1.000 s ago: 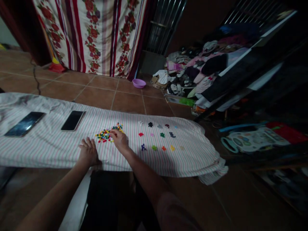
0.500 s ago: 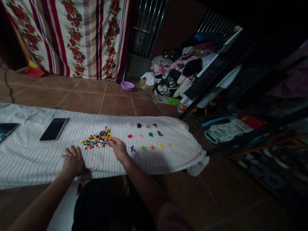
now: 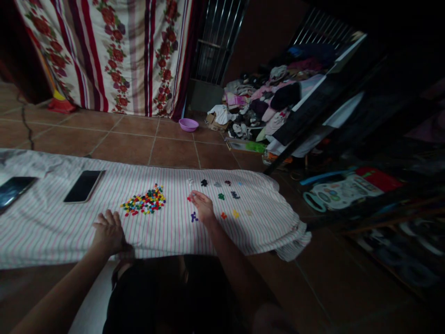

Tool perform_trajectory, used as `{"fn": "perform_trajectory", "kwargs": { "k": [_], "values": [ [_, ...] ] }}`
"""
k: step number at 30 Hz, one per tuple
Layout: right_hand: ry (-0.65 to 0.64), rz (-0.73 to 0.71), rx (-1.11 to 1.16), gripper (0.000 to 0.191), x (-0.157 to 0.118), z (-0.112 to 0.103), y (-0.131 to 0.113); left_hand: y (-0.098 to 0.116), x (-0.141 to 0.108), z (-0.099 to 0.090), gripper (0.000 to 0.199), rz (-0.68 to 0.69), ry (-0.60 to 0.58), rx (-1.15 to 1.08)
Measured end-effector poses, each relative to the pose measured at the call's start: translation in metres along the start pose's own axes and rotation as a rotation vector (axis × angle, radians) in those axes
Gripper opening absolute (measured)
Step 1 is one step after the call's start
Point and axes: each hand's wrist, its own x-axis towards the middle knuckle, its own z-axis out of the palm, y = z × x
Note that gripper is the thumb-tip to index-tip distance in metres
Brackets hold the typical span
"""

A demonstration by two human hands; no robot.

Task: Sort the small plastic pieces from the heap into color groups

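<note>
My right hand (image 3: 203,207) is over the small red pile (image 3: 189,198), its thumb and fingertips pinched together; anything between them is too small to make out. It covers part of the sorted piles. My left hand (image 3: 109,234) lies on the striped cloth (image 3: 146,236) near the front edge, fingers spread and holding nothing. Between the hands and a little farther back is a mixed heap of small coloured pieces (image 3: 144,202). Around my right hand are little single-colour piles: black (image 3: 204,183), dark green (image 3: 221,196), purple (image 3: 194,216), orange (image 3: 223,215) and yellow (image 3: 236,213).
Left of the heap lie a phone (image 3: 83,187) and another dark-screened device (image 3: 15,191). Beyond the cloth, a purple basin (image 3: 188,124) stands on the tiled floor, near a large pile of clothes (image 3: 257,99). A floral curtain (image 3: 135,55) hangs behind.
My right hand has moved right, from the edge of the mixed heap to the red pile. My left hand stays on the cloth. The view has shifted slightly.
</note>
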Motion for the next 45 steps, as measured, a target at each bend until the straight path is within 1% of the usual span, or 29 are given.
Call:
{"fn": "perform_trajectory", "kwargs": {
  "k": [5,9,13,15,17,20,21,23,25,30,33,36,38,41,45],
  "values": [
    [0.072,-0.067,-0.027,0.039,0.016,-0.030,-0.010,0.000,0.000,0.001,0.121,-0.004,0.018,-0.005],
    [0.202,-0.150,-0.113,0.043,0.041,-0.062,-0.021,0.000,0.000,0.000,0.116,0.013,-0.002,0.033],
    [0.312,-0.219,-0.306,0.035,0.075,-0.096,-0.036,0.000,0.000,0.000,0.114,0.022,-0.005,0.050],
    [0.367,-0.225,-0.408,0.031,0.092,-0.108,-0.044,0.000,0.001,0.001,0.114,0.018,-0.007,0.052],
    [0.408,-0.232,-0.559,0.026,0.107,-0.117,-0.051,0.001,0.002,0.002,0.115,0.013,-0.017,0.055],
    [0.438,-0.247,-0.833,0.017,0.123,-0.122,-0.059,0.002,0.002,0.002,0.116,0.013,-0.012,0.044],
    [0.435,-0.251,-0.898,0.013,0.126,-0.122,-0.061,0.002,0.002,0.002,0.116,0.015,-0.011,0.037],
    [0.410,-0.260,-0.959,0.008,0.129,-0.121,-0.062,0.001,0.001,0.001,0.117,0.017,-0.009,0.027],
    [0.372,-0.270,-1.001,0.009,0.129,-0.118,-0.061,0.001,0.001,0.000,0.117,0.019,-0.017,0.023],
    [0.228,-0.281,-1.173,0.019,0.123,-0.111,-0.057,0.001,0.000,-0.001,0.117,0.017,-0.010,0.037],
    [0.218,-0.257,-1.180,0.028,0.123,-0.112,-0.054,0.001,0.001,0.000,0.118,0.011,-0.018,0.049],
    [0.231,-0.252,-1.110,0.036,0.127,-0.119,-0.052,0.002,0.002,0.000,0.119,0.004,-0.032,0.062],
    [0.220,-0.243,-1.070,0.039,0.131,-0.125,-0.050,0.002,0.002,-0.002,0.118,0.010,-0.042,0.065],
    [0.216,-0.233,-1.071,0.038,0.136,-0.129,-0.049,0.002,0.002,-0.005,0.120,0.007,-0.087,0.066],
    [0.224,-0.215,-1.047,0.042,0.139,-0.128,-0.047,0.002,0.003,-0.005,0.119,0.000,-0.077,0.029]
  ]
}}
